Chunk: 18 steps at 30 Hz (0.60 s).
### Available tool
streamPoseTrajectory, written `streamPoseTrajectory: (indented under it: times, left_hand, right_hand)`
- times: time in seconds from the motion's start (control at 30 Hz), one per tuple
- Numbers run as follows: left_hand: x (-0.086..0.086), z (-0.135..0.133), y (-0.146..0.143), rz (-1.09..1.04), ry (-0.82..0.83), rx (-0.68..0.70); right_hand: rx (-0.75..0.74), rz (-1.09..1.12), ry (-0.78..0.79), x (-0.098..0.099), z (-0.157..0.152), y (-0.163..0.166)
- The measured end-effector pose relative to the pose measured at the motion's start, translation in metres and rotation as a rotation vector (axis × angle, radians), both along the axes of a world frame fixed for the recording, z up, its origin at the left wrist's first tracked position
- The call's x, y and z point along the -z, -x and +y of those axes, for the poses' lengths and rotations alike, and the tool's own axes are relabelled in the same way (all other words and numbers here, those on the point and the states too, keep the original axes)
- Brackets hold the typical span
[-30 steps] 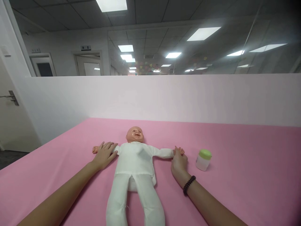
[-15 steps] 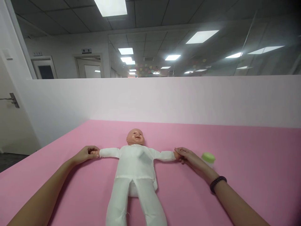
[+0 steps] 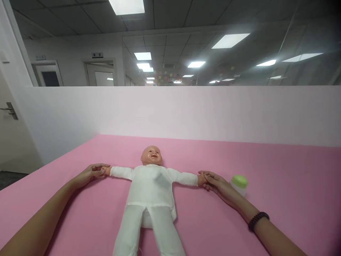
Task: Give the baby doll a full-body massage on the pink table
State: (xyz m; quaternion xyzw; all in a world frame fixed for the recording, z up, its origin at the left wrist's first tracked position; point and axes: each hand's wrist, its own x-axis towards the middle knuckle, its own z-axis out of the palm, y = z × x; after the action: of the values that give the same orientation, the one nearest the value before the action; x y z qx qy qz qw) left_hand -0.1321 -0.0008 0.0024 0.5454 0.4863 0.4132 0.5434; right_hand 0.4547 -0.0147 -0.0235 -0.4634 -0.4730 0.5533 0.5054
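A baby doll [image 3: 151,192] in white cloth clothes lies face up on the pink surface [image 3: 279,199], its arms stretched out to both sides. My left hand [image 3: 89,174] is closed on the doll's small hand at the left. On the other side, my right hand [image 3: 217,183] pinches the doll's other hand, with a dark bead bracelet on that wrist. A small white jar with a green lid [image 3: 239,184] stands just behind my right hand.
A white partition wall [image 3: 186,110] runs along the far edge of the pink surface. Beyond it is an office with ceiling lights. A door with a handle [image 3: 9,110] is at the far left.
My hands went from resting by the doll's arms to holding its two hands and drawing them outward. The doll's arms are now spread wide, and the view has shifted a little.
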Motion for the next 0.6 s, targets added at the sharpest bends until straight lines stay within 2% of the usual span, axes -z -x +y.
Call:
streamPoseTrajectory:
  times: [0.13,0.43,0.6]
  left_hand:
    - [0.0037,0.0031,0.0043,-0.028,0.002,0.000]
    - [0.0054,0.0052,0.0022,0.084,-0.026,-0.027]
    - [0.0044,0.0037,0.0077,0.061,-0.003,0.044]
  right_hand:
    - [0.004,0.055,0.065,-0.0023,-0.0026,-0.0028]
    - [0.021,0.043,0.082,-0.0012,-0.0027,-0.0014]
    - [0.016,0.069,0.090,-0.0047,-0.0057,-0.0003]
